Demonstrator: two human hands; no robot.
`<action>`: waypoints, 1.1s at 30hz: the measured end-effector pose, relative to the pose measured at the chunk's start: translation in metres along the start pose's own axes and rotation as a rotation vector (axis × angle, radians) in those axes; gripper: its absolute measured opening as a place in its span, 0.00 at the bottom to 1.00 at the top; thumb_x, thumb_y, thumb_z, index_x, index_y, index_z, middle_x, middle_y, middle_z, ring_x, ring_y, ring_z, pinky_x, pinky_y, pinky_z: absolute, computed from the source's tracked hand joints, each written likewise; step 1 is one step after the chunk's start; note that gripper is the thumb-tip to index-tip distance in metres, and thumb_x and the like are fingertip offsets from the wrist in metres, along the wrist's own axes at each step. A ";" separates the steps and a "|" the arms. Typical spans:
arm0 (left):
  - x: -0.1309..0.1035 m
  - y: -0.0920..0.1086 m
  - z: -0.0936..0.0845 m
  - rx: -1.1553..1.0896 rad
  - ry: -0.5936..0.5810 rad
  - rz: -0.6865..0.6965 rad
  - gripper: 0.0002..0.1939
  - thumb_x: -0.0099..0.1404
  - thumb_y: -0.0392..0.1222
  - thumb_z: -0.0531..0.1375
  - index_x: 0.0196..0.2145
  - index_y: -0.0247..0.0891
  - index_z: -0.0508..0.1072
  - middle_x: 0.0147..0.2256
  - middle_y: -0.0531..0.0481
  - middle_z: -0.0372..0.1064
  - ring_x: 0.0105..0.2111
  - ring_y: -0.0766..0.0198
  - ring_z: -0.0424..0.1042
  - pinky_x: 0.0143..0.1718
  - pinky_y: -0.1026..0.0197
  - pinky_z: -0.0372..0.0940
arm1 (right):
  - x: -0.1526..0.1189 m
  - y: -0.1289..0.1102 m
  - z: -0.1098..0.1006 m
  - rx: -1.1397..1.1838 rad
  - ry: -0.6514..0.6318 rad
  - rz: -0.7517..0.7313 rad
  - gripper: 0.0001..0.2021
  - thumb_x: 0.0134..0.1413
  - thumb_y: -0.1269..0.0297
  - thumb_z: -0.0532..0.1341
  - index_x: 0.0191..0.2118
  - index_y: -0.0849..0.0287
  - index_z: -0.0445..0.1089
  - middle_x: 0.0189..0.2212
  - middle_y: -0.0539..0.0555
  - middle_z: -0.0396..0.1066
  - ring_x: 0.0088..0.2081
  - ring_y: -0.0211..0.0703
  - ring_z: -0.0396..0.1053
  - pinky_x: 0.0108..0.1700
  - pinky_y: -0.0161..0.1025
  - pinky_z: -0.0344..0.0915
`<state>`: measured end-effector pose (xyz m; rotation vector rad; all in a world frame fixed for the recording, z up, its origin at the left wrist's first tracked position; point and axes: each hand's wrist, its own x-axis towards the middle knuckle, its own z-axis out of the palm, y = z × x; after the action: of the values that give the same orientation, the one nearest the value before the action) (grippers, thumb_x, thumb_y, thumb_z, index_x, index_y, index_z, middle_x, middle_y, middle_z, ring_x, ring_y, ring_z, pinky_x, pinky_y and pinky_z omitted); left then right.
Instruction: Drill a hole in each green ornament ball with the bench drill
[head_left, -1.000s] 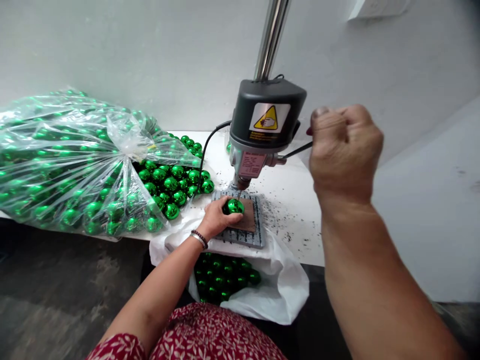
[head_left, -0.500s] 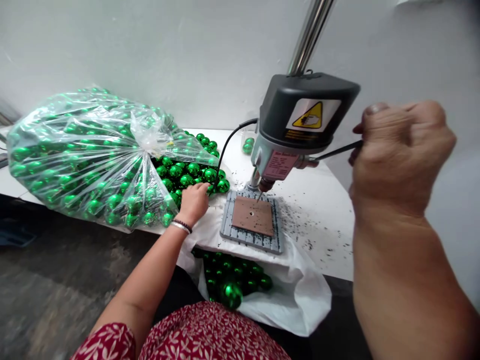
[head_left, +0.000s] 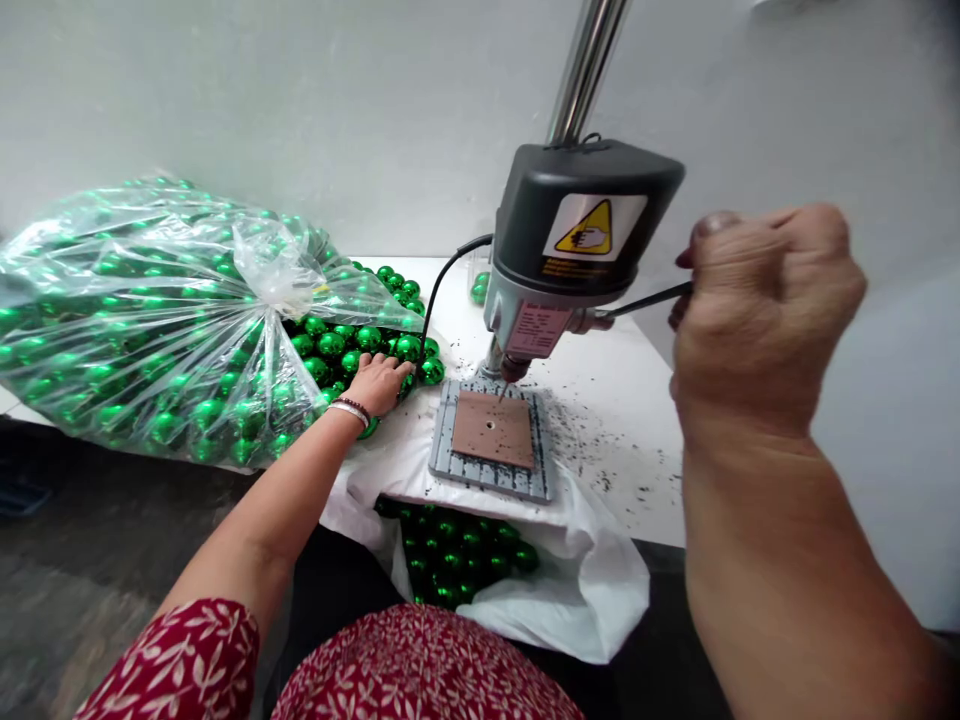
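My left hand lies over the loose green balls at the mouth of a clear plastic bag; its fingers are slightly apart, and no ball shows in its grip. At the right, my right hand is wrapped round the black lever of a small drill press. The bit points down at a brown square board on the grey slotted base. A small hole shows in the board, with no ball on it.
A white bag holding green balls hangs at the table's front edge. Dark shavings are scattered over the white table. Behind the press stands a clear container with green balls. A black cable curves beside the press.
My left hand has moved further onto the loose balls and its fingers have spread. A green ball seen falling above the white bag no longer shows there. The view has shifted slightly.
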<state>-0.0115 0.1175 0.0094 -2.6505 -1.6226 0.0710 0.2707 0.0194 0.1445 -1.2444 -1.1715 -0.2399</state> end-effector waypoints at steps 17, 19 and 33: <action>-0.064 0.068 0.002 -2.234 -0.057 -0.266 0.45 0.49 0.46 0.75 0.61 0.51 0.62 0.43 0.51 0.73 0.37 0.60 0.79 0.30 0.67 0.64 | -0.002 -0.015 -0.002 0.098 0.010 0.066 0.22 0.60 0.46 0.56 0.27 0.62 0.58 0.21 0.41 0.53 0.24 0.22 0.50 0.35 0.35 0.52; -0.062 0.076 0.006 -2.359 -0.060 -0.326 0.38 0.54 0.53 0.73 0.59 0.50 0.64 0.43 0.49 0.74 0.37 0.58 0.80 0.31 0.65 0.67 | -0.003 -0.015 -0.003 0.105 0.007 0.083 0.23 0.59 0.45 0.57 0.27 0.62 0.59 0.21 0.41 0.54 0.24 0.22 0.50 0.35 0.35 0.52; -0.049 0.096 -0.001 -2.507 -0.102 -0.643 0.02 0.66 0.35 0.61 0.36 0.34 0.74 0.33 0.48 0.77 0.33 0.63 0.77 0.38 0.59 0.74 | -0.007 -0.010 -0.002 0.146 0.005 -0.028 0.23 0.62 0.45 0.54 0.29 0.63 0.60 0.24 0.43 0.56 0.28 0.23 0.53 0.36 0.34 0.53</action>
<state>0.0518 0.0306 0.0063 0.2611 0.7877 0.9670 0.2618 0.0109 0.1449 -1.0998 -1.1813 -0.1750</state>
